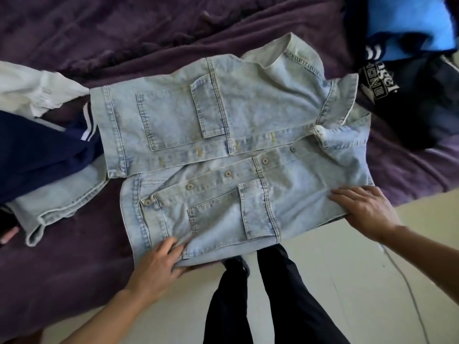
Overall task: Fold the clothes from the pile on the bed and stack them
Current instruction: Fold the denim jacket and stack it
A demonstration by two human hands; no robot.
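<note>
Nearest the camera, the person's legs in dark trousers (273,294) stand on a pale floor (347,281), and a thin grey cable (411,296) trails across it below the right hand.

The left hand (159,256) grips the near edge of the light-wash blue denim jacket (248,115), with its fingers on top of the cloth and its thumb under the fold. The right hand (365,209) holds the same edge further along. Its fingers lie spread and almost straight on the denim, and its thumb seems tucked beneath. Between the two hands the jacket's edge hangs just past the side of the bed.

Away from both grips, the jacket lies front-up and flat on a dark purple plush blanket (124,28). It is unbuttoned, with one front panel overlapping the other. A line of metal buttons crosses just beyond the hands, and the collar sits beyond the right hand.

Out past the left hand, one denim sleeve (62,202) lies loosely on the blanket. Beyond the sleeve is a navy garment with white stripes (37,150), and further off a white crumpled garment (32,88).

Far beyond the right hand sits a black garment with white lettering (402,100), with a bright blue cloth (407,21) behind it.
</note>
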